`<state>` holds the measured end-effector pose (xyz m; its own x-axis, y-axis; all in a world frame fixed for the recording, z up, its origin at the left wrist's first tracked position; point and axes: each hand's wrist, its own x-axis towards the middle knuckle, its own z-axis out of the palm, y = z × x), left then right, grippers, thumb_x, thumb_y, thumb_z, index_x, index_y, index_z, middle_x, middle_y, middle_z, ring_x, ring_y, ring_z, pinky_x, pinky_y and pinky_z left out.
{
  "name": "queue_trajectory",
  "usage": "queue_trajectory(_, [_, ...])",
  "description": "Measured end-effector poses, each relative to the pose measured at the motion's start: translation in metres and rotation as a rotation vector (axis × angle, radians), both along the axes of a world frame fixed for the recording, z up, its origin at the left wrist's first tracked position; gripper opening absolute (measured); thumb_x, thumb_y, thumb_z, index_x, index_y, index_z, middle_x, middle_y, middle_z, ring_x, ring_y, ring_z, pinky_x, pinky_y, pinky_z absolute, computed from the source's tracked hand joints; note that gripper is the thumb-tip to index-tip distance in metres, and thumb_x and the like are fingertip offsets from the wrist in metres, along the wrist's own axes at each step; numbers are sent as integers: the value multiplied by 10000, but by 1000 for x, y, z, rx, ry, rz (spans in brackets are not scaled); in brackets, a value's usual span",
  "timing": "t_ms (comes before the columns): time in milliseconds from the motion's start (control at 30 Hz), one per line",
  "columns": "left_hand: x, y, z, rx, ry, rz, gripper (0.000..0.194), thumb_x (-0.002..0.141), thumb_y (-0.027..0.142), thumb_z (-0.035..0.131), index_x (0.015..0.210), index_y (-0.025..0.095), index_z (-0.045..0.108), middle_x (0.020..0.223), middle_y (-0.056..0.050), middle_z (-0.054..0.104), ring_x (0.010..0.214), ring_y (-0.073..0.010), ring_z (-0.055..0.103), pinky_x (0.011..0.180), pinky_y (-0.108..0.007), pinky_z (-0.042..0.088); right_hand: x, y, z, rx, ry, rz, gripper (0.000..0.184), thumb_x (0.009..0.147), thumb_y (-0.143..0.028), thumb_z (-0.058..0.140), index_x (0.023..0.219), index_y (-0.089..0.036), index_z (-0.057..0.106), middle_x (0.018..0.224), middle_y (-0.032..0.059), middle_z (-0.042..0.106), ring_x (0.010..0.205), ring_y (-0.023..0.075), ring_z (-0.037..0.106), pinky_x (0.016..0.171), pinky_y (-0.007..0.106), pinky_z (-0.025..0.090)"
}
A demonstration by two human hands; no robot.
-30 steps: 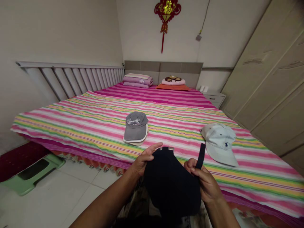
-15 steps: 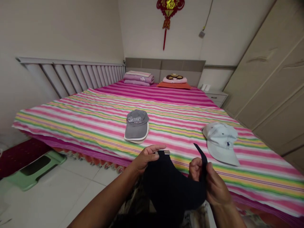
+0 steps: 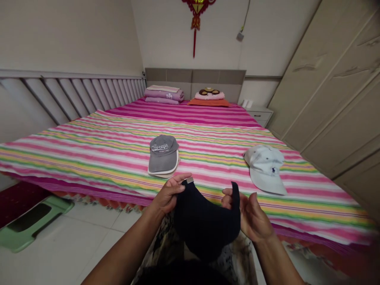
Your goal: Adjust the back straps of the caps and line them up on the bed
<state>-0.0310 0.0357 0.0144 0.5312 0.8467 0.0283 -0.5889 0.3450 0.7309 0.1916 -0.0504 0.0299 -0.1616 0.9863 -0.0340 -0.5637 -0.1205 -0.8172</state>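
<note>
A dark navy cap (image 3: 204,221) hangs between my hands over the near side of the bed, its back strap undone. My left hand (image 3: 170,196) pinches one end, beside a small metal buckle (image 3: 190,180). At the other end, my right hand (image 3: 255,217) has its fingers curled behind the loose strap (image 3: 235,194), which sticks upward, while the thumb stands away from it. Beyond my left hand lies a grey cap (image 3: 163,156) with white lettering, a paler brim showing under its own. A white cap (image 3: 264,170) with a small dark emblem rests farther right.
The bed carries a striped sheet (image 3: 113,148), with folded purple bedding (image 3: 164,95) and a pink and orange stack (image 3: 210,97) by the headboard (image 3: 218,79). A green stool (image 3: 32,225) stands on the floor at left. A wardrobe (image 3: 329,91) flanks the right side.
The view has swung slightly right. The navy cap is raised a little, and my right thumb has moved off the strap, which now points more upright. The two caps on the bed stay put.
</note>
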Motion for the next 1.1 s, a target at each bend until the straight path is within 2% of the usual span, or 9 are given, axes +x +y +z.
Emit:
queue_trajectory(67, [-1, 2, 0, -7, -5, 8, 488, 544, 104, 707, 1021, 124, 608, 809, -47, 679, 656, -111, 622, 660, -202, 470, 2, 0, -2, -6, -21, -1, 525, 711, -606, 497, 979, -178, 638, 783, 71, 622, 709, 182, 561, 639, 278, 450])
queue_trajectory(167, [-3, 2, 1, -2, 8, 1, 474, 554, 106, 704, 1019, 119, 608, 797, -47, 676, 653, -111, 621, 661, -203, 469, 3, 0, -4, -5, -51, -23, 386, 731, -456, 579, 996, -179, 627, 818, 73, 638, 740, 179, 566, 650, 270, 447])
queue_trajectory(267, [-3, 0, 3, -4, 27, -22, 446, 564, 108, 699, 1002, 112, 616, 805, -50, 669, 652, -115, 615, 649, -212, 466, 1, 0, -4, -7, -62, -36, 299, 712, -312, 644, 984, -190, 625, 782, 48, 642, 680, 141, 549, 612, 233, 433])
queue_trajectory(333, [-2, -1, 3, -6, 43, -37, 435, 564, 108, 700, 992, 108, 623, 799, -52, 667, 641, -115, 609, 630, -210, 459, 0, 0, -4, -4, -61, -57, 270, 701, -273, 661, 957, -194, 633, 749, 32, 641, 641, 120, 532, 595, 217, 422])
queue_trajectory(467, [0, -3, 1, 9, 74, -35, 401, 561, 125, 713, 954, 107, 637, 781, -52, 665, 638, -115, 604, 631, -210, 453, -1, 0, -8, -10, -83, -101, 229, 684, -277, 673, 894, -189, 648, 717, 33, 647, 618, 126, 531, 588, 235, 420])
queue_trajectory(633, [3, -3, -2, 23, 118, -41, 356, 538, 140, 736, 883, 118, 651, 735, -38, 654, 601, -106, 589, 594, -202, 437, 1, -1, -9, 0, -107, -89, 186, 676, -276, 680, 836, -185, 655, 711, 40, 655, 609, 135, 542, 601, 258, 417])
queue_trajectory(800, [9, -8, 2, 77, 201, -76, 352, 516, 145, 751, 855, 136, 655, 718, -24, 649, 582, -101, 573, 570, -200, 409, 3, -2, -9, 37, -122, -85, 186, 670, -318, 679, 790, -178, 657, 658, 37, 632, 561, 145, 531, 548, 273, 398])
queue_trajectory(967, [10, -13, 5, 120, 253, -92, 370, 478, 135, 764, 834, 140, 663, 703, -16, 643, 596, -87, 551, 568, -179, 383, 0, -2, -10, 51, -68, -120, 218, 711, -384, 629, 744, -170, 651, 480, -15, 495, 444, 103, 431, 453, 240, 321])
queue_trajectory(1100, [7, -14, 5, 163, 292, -76, 380, 490, 169, 761, 856, 143, 662, 702, -15, 638, 599, -92, 547, 561, -180, 376, -3, -4, -8, 48, -12, -88, 204, 732, -371, 610, 772, -173, 641, 450, -39, 448, 384, 63, 351, 423, 220, 263])
